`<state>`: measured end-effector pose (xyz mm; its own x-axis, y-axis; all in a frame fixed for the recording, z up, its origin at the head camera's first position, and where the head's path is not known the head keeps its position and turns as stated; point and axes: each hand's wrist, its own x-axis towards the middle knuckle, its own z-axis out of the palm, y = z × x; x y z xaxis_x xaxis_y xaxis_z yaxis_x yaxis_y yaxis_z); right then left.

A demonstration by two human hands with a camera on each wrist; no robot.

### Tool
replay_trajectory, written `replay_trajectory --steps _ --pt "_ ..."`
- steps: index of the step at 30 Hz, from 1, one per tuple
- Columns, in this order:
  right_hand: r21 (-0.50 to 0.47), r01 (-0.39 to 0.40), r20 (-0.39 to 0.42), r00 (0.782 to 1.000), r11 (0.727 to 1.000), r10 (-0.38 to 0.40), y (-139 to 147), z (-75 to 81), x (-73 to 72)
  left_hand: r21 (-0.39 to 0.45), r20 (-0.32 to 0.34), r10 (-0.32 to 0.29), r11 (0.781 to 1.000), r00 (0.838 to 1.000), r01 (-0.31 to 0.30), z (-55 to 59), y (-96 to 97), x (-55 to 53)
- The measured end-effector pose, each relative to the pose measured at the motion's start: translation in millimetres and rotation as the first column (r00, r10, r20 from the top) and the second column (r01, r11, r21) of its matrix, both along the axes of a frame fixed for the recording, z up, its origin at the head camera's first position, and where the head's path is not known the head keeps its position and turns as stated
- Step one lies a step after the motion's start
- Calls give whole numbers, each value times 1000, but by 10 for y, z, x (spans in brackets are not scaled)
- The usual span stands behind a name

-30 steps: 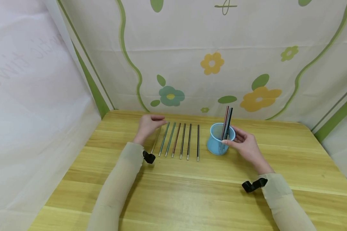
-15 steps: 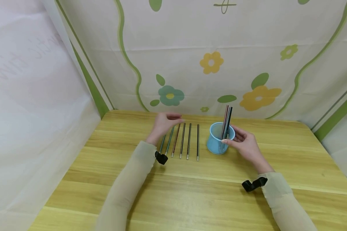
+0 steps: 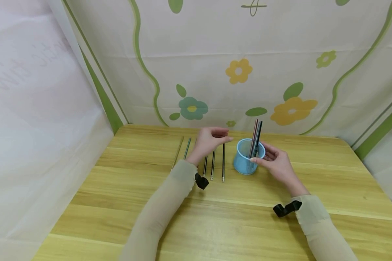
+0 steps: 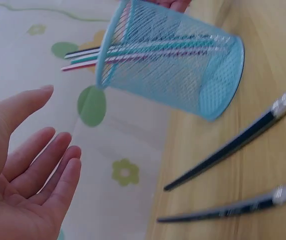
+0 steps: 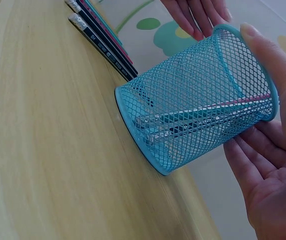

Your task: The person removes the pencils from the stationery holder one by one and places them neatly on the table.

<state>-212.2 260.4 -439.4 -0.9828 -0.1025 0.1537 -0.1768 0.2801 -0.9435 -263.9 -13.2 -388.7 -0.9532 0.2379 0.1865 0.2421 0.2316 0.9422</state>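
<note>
My left hand (image 3: 209, 142) hovers over the row of pencils, its fingers extended and apart from the thumb, holding nothing. Below and beside it lie a black pencil (image 3: 223, 163) with a silver eraser end, more black pencils, a teal pencil (image 3: 187, 148) and a gold pencil (image 3: 178, 152). The hand and forearm cover part of this row. My right hand (image 3: 277, 165) grips a light blue mesh pencil cup (image 3: 242, 165), thumb at the rim and fingers around the far side. Several pencils (image 4: 82, 60), including red, teal and black ones, lean inside the upright cup, eraser ends down.
The wooden table (image 3: 215, 224) carries everything. Behind it rises a white cloth backdrop (image 3: 196, 72) printed with flowers and leaves, and another white cloth (image 3: 45, 145) hangs at the left. Black wrist cameras sit on both sleeves.
My left hand has moved right along the far ends of the pencils, from the gold one to the black ones near the cup. The right hand and cup stay put.
</note>
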Motion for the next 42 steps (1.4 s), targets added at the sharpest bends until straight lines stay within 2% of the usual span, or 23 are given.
replay_trajectory --steps 7,15,22,27,42 --pt "-1 8 3 1000 1000 -8 6 -10 -6 -7 -33 -10 1000 999 9 -58 232 -19" --pt "19 7 -14 1000 1000 -7 22 -47 -24 -34 -19 -40 999 999 40 -96 423 -113" --pt "17 5 -20 1000 1000 -5 25 -57 -32 -121 -38 -117 986 992 112 -78 565 -195" --pt "17 4 -19 1000 1000 -4 30 -54 -29 -169 -42 -165 973 985 156 -26 646 -197" --pt "12 10 -3 1000 1000 -10 18 -29 -16 -207 -10 -156 967 988 151 -41 798 -220"
